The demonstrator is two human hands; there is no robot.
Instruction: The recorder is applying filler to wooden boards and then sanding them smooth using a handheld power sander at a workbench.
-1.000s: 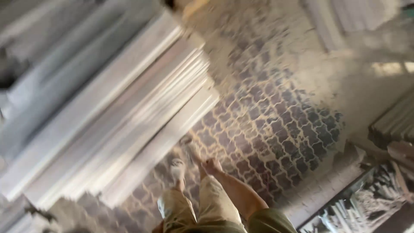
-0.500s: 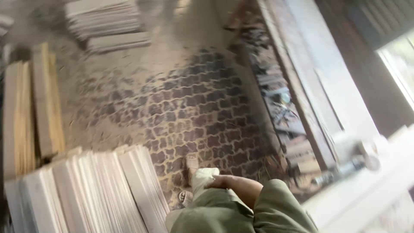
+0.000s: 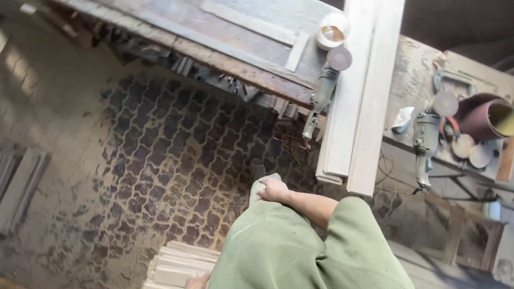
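Pale wooden slats (image 3: pixel 179 265) lie stacked on the paved floor (image 3: pixel 160 155) at 6 o'clock. Left hand (image 3: pixel 197 280) touches the stack's near edge; mostly hidden, so whether its fingers are grasping cannot be told. Right hand (image 3: pixel 273 190) rests on the green garment (image 3: pixel 300 246), fingers curled loosely, grasping nothing. Long boards (image 3: pixel 358 96) overhang the desk (image 3: pixel 257 37) at 1 o'clock, between two angle grinders (image 3: pixel 320 99) (image 3: pixel 425 142).
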